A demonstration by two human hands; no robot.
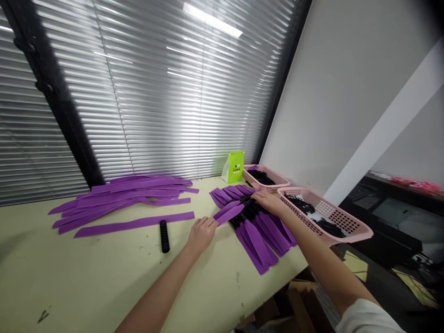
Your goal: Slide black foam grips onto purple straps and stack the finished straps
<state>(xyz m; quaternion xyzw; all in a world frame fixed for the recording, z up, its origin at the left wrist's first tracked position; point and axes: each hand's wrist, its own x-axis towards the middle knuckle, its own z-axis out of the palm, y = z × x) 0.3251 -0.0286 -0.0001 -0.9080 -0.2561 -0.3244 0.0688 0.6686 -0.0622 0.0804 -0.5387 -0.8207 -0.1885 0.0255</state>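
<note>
In the head view my left hand (203,233) is closed in a pinch on the end of a folded purple strap (229,212). My right hand (268,202) reaches to the other end of this strap, its fingers closed at a black ribbed handle (247,200); the fingertips are partly hidden. Beneath and around it lies a pile of purple strap loops (258,245) with black handles, spread in two rows. A loose black ribbed tube (164,237) rests on the table left of my left hand, touching or very near a single flat purple strap (135,224).
Several loose purple straps (121,196) lie stacked at the back left of the table (104,282). A green-and-white pouch (236,167) stands by the blinds. Two pink baskets (357,230) with black cord-like pieces line the right side. A cardboard box (301,296) sits below the edge.
</note>
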